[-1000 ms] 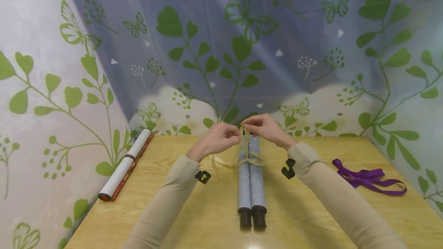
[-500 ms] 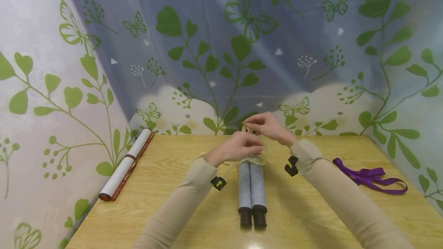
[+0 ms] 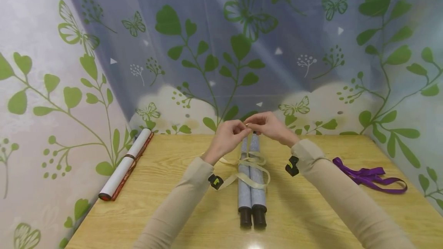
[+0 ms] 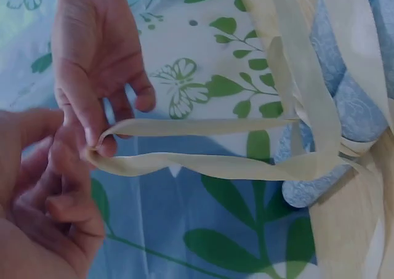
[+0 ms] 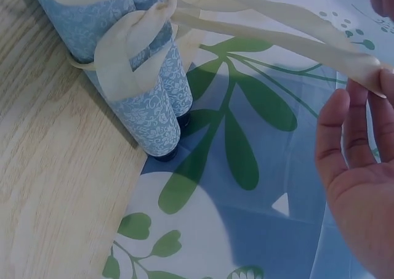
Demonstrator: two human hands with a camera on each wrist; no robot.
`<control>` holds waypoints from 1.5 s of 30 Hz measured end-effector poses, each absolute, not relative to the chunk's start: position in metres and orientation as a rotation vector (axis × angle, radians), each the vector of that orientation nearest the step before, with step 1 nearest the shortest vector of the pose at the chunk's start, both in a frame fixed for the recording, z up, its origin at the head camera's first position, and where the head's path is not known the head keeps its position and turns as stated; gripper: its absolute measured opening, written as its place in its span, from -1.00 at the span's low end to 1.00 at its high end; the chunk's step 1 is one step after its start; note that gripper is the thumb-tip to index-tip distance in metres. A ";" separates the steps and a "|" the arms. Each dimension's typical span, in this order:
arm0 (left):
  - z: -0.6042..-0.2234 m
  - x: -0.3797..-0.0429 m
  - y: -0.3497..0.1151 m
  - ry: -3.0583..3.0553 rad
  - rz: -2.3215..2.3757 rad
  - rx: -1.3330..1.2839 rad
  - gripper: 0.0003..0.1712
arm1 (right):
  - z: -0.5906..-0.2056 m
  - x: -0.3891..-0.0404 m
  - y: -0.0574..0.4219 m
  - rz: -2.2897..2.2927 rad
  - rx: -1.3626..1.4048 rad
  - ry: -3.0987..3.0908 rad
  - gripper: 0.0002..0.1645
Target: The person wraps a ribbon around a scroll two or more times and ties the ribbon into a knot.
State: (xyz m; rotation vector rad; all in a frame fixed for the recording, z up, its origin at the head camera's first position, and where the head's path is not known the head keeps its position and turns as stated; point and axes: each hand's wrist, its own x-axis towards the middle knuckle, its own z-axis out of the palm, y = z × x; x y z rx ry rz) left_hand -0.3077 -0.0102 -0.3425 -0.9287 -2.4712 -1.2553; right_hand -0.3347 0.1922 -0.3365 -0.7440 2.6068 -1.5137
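Note:
Two pale blue patterned scrolls (image 3: pixel 244 191) with dark end knobs lie side by side on the table, pointing away from me. A cream ribbon (image 3: pixel 254 182) goes round both, with a knot (image 5: pixel 163 8) on top and a loose end trailing over them to the left. My right hand (image 3: pixel 268 125) pinches the end of a long ribbon loop (image 4: pixel 197 128), drawn up toward the scrolls' far end. Right beside it my left hand (image 3: pixel 226 135) has its thumb and fingertips brought together at the same loop end. Those fingertips partly overlap the right hand's in the left wrist view.
A white scroll (image 3: pixel 119 174) with a dark tie and red cord lies along the table's left edge. A purple ribbon (image 3: pixel 372 178) lies loosely heaped on the right. Behind the wooden table (image 3: pixel 180 203) hangs a leaf-patterned cloth (image 3: pixel 194 68).
My left hand crossed over the scrolls, then came back to the loop end by the right hand. A ribbon end now lies draped across the scrolls, nearer to me. My right hand has stayed pinching.

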 end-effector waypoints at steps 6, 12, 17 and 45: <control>-0.350 -0.313 -0.012 -2.498 -1.244 -0.697 -0.79 | -0.337 -0.333 0.188 -1.525 -0.728 2.607 -0.75; -0.356 -0.317 -0.010 -2.509 -1.193 -0.670 -0.65 | -0.337 -0.332 0.183 -1.544 -0.756 2.627 -0.78; -0.359 -0.319 -0.008 -2.475 -1.135 -0.693 -0.79 | -0.338 -0.330 0.179 -1.570 -0.783 2.608 -0.77; -0.362 -0.320 -0.010 -2.451 -1.167 -0.568 -0.81 | -0.404 -0.275 0.140 -0.293 -0.941 2.953 -0.73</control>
